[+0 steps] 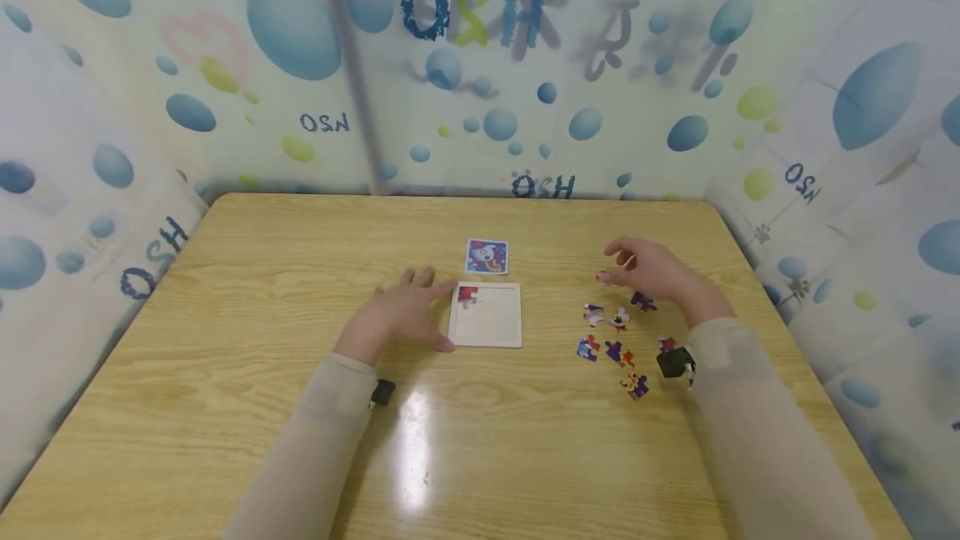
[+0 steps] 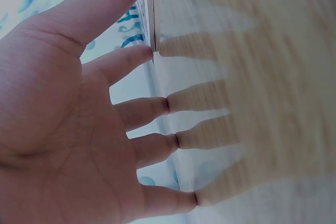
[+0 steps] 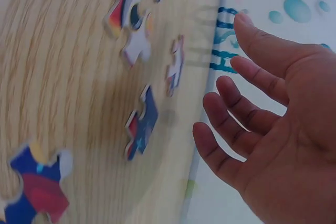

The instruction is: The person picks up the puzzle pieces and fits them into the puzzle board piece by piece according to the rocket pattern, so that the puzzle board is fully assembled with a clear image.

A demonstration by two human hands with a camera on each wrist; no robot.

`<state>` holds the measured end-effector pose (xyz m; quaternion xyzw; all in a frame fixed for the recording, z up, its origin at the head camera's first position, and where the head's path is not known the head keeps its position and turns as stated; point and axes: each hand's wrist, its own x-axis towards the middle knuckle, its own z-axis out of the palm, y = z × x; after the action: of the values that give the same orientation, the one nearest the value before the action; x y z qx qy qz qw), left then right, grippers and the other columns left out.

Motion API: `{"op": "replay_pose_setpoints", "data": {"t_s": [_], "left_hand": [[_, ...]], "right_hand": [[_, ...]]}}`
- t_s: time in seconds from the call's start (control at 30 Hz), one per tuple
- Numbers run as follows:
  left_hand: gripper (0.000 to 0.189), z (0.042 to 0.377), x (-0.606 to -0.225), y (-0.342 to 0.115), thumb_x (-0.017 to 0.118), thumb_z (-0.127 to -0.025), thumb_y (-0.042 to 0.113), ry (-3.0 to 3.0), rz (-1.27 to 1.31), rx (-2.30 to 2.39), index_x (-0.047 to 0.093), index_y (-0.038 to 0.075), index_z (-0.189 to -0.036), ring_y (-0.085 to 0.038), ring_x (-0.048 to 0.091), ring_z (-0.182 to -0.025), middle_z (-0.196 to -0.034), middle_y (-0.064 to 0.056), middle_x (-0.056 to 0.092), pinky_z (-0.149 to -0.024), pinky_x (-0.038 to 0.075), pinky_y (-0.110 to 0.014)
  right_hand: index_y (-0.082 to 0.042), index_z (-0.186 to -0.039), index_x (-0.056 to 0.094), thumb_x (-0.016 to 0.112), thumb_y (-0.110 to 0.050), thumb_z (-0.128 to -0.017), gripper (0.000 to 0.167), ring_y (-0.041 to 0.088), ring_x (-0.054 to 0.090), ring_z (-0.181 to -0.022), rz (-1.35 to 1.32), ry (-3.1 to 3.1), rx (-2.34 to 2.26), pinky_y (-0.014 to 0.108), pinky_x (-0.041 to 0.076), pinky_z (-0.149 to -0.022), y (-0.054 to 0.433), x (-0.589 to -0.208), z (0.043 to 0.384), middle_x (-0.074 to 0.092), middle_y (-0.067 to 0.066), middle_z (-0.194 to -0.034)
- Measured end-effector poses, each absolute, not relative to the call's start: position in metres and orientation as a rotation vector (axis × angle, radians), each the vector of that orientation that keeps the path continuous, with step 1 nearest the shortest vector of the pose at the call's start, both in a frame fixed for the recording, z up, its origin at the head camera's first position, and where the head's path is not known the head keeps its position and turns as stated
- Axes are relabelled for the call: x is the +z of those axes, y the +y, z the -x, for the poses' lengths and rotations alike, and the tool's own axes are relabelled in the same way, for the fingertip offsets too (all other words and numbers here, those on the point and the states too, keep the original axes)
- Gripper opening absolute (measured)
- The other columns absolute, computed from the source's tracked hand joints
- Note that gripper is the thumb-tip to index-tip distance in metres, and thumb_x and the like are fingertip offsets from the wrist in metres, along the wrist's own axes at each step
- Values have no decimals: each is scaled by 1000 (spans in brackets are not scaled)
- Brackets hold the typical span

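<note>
My left hand [image 1: 405, 311] rests spread on the table, fingertips down, with thumb and index finger at the left edge of a white puzzle board [image 1: 498, 323]. In the board's upper-left corner sits a red and white puzzle piece [image 1: 467, 295]. The left wrist view shows straight fingers touching the shiny tabletop [image 2: 283, 129]. My right hand [image 1: 648, 269] hovers over the loose pieces, fingers loosely bent and nothing between them in the right wrist view. Closest to it there are a blue piece [image 3: 144, 121] and a thin-looking piece [image 3: 176, 66] seen edge-on.
A small picture card [image 1: 487, 257] lies just beyond the board. Several loose pieces are scattered to the right, among them a white-purple one [image 1: 593, 315], a red-blue one [image 1: 588, 347] and a yellow-purple one [image 1: 634, 386]. A patterned curtain [image 1: 480, 123] stands behind the table.
</note>
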<state>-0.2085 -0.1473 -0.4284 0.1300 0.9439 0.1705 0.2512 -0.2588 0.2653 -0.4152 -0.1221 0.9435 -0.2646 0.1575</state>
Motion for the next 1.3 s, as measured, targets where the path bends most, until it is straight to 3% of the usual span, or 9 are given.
{"op": "replay_pose_setpoints", "data": {"t_s": [0.23, 0.4, 0.73, 1.3], "left_hand": [[109, 210, -431, -148, 90, -89, 52, 2573, -366, 454, 28, 31, -176, -50, -4, -171, -186, -18, 4, -128, 1, -86], [109, 209, -431, -147, 90, -89, 52, 2575, -369, 453, 28, 30, -176, -50, -3, -171, -186, -18, 4, -128, 1, -86], [107, 207, -431, -146, 90, -89, 51, 2578, -370, 452, 29, 29, -176, -50, -1, -171, -185, -19, 6, -128, 3, -86], [108, 208, -430, -147, 89, -90, 51, 2580, -364, 444, 28, 30, -176, -49, -3, -171, -186, -17, 4, -128, 1, -85]], "right_hand": [[1, -150, 56, 74, -32, -107, 57, 48, 61, -131, 373, 2685, -719, 64, 55, -109, 277, -423, 268, 59, 32, -146], [2, -142, 60, 76, -28, -105, 50, 43, 62, -125, 383, 2650, -748, 61, 54, -110, 288, -434, 274, 63, 28, -138], [-1, -137, 65, 82, -29, -100, 50, 28, 54, -108, 338, 2606, -897, 39, 48, -92, 305, -453, 278, 61, 16, -123], [-4, -141, 65, 80, -29, -101, 49, 31, 48, -112, 254, 2595, -909, 40, 44, -90, 305, -454, 274, 56, 17, -125]]}}
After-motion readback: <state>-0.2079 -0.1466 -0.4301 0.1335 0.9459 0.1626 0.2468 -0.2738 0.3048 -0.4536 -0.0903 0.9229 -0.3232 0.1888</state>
